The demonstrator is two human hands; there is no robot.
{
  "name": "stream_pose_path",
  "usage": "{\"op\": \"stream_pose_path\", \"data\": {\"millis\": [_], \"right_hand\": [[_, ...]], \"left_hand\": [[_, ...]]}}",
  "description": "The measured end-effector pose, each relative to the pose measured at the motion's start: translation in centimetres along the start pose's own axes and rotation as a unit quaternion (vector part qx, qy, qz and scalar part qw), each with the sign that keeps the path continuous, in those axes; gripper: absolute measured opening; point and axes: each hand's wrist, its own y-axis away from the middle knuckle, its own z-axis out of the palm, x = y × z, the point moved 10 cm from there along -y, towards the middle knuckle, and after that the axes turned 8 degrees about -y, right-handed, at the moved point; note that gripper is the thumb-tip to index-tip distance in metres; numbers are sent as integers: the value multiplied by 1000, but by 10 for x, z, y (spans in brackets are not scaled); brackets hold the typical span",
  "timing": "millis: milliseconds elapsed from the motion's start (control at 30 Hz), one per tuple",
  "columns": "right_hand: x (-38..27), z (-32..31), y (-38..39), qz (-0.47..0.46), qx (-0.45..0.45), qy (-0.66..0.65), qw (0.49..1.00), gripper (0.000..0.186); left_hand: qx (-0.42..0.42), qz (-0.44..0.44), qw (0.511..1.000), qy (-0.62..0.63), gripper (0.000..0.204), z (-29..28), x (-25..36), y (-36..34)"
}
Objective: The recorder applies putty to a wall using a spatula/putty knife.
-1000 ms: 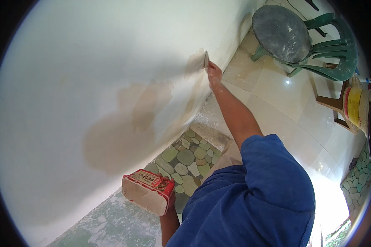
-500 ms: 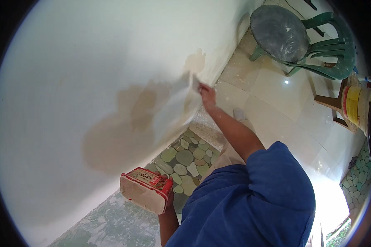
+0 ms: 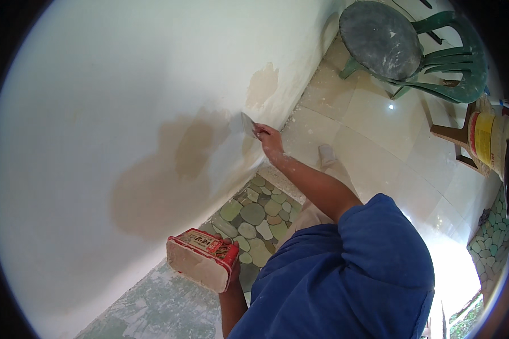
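Note:
My right hand (image 3: 268,139) is closed round a putty knife (image 3: 247,125), its blade against the white wall (image 3: 124,79). A beige damp-looking patch (image 3: 263,85) shows on the wall just above the blade, and another tan patch (image 3: 194,150) lies to its left, partly under my shadow. Low at the left, my left hand (image 3: 229,257) grips a red rectangular plastic tub (image 3: 201,261). The tub is tilted, with a pale, whitish face toward me. Its printed side faces up, and my left fingers are partly hidden behind it.
A green plastic chair (image 3: 455,62) with a round dark board (image 3: 380,40) on its seat stands at the far right. Below it are a brown stool (image 3: 452,133) and a yellow-banded bucket (image 3: 482,138). Pebble-patterned tiles (image 3: 253,214) and beige tiles (image 3: 373,152) cover the floor.
My right hand and the putty knife have moved down and left along the wall, away from the upper patch. The left hand with the tub has barely moved.

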Motion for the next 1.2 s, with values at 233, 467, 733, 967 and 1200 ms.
{"op": "stream_pose_path", "data": {"millis": [233,467,733,967,1200], "right_hand": [[-61,-78,-100,-105,191,-17,976,27],[-69,-7,-61,-108,156,32,981,29],[-29,-19,1,-54,11,48,997,26],[-9,-87,-67,-39,206,33,977,24],[-24,14,-2,26,107,-74,991,36]], "left_hand": [[-6,13,1000,-15,56,7,0,4],[3,1,1000,-7,57,-6,-6,8],[-18,-8,999,28,56,5,-7,2],[-26,-9,1000,3,54,6,-8,5],[9,6,1000,-4,50,-5,-4,10]]}}
